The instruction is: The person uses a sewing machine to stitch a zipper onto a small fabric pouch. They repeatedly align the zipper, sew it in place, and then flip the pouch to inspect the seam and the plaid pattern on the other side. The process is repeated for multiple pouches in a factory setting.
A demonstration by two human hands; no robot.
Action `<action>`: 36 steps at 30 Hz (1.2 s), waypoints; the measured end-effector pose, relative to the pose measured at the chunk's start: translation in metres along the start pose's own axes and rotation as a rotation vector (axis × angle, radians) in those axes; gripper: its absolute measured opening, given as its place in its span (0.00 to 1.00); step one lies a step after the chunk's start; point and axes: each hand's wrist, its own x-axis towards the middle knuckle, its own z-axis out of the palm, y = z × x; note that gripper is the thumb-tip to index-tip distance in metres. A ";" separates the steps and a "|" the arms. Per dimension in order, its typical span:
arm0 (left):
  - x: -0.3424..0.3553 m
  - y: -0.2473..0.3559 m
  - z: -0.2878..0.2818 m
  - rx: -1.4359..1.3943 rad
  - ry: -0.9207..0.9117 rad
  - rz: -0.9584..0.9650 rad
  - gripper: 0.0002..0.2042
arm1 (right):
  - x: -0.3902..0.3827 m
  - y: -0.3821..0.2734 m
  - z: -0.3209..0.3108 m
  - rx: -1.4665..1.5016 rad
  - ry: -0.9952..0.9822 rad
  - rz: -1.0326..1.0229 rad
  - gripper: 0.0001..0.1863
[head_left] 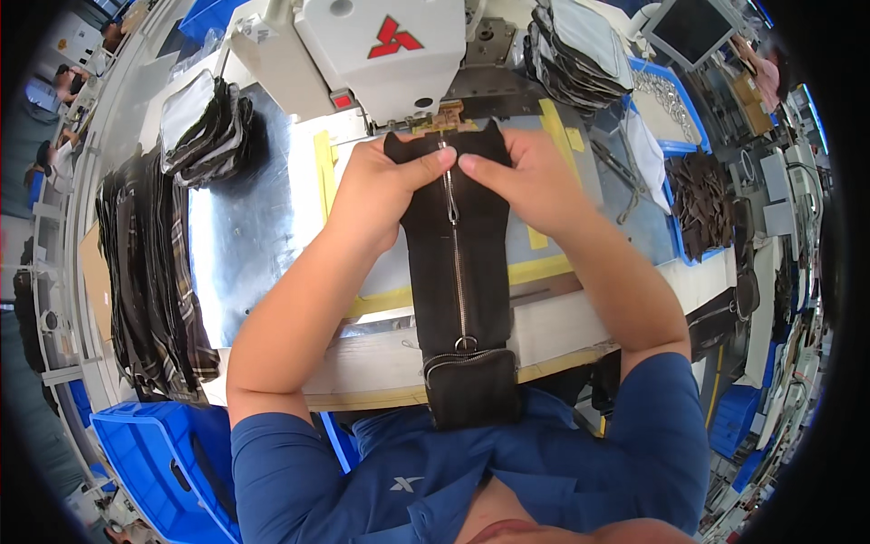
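My left hand [382,186] and my right hand [536,179] grip the two sides of a black zippered fabric panel [430,272], thumbs on top beside its metal zipper. Both hands are closed; the fingers beneath the cloth are hidden. The panel's far end lies at the work point of a white sewing machine [376,54], by a brass-coloured clamp [444,120]. A long zipper pull [453,204] hangs on the zipper near my thumbs. Toward me the panel runs over the table edge, where a metal ring [465,344] and a small black zippered pouch [471,385] rest against my shirt.
Stacked dark fabric pieces [149,272] and grey-lined pieces [204,127] lie at left, with another stack [580,54] at far right. Blue bins hold metal hardware [662,104] and brown pieces [700,204]. Scissors [625,177] lie right. A blue crate [149,453] stands lower left.
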 end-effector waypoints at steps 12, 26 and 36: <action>-0.006 -0.024 -0.032 1.474 -0.118 0.704 0.41 | 0.032 0.004 -0.007 -0.835 0.023 -0.012 0.21; 0.013 -0.024 -0.016 1.664 -0.355 0.673 0.47 | 0.044 -0.004 -0.014 -0.962 -0.062 0.021 0.17; 0.023 -0.023 -0.021 1.547 -0.399 0.673 0.46 | 0.024 0.017 -0.020 -1.049 -0.063 -0.744 0.20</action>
